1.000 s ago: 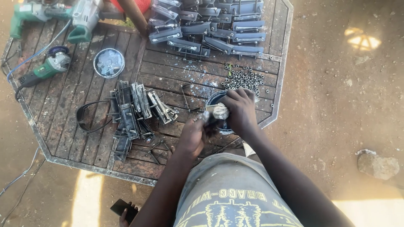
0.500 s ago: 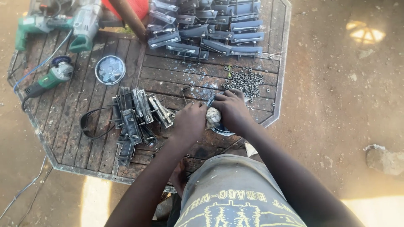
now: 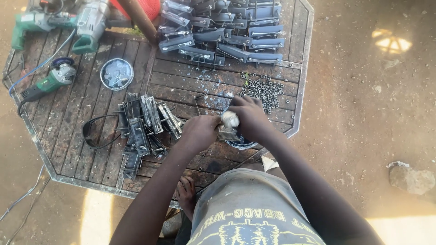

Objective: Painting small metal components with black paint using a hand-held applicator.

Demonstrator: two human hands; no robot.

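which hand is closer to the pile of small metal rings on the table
Right. The right hand sits just below the pile of small metal rings, almost touching its near edge. The left hand is further off, down and to the left, beside the stack of metal brackets.

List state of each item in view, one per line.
Left hand: gripping small grey metal part
Right hand: pressing white cloth wad onto that part
Green angle grinder: lying on its side
Round metal tin: open
Grey metal bracket pile: heaped
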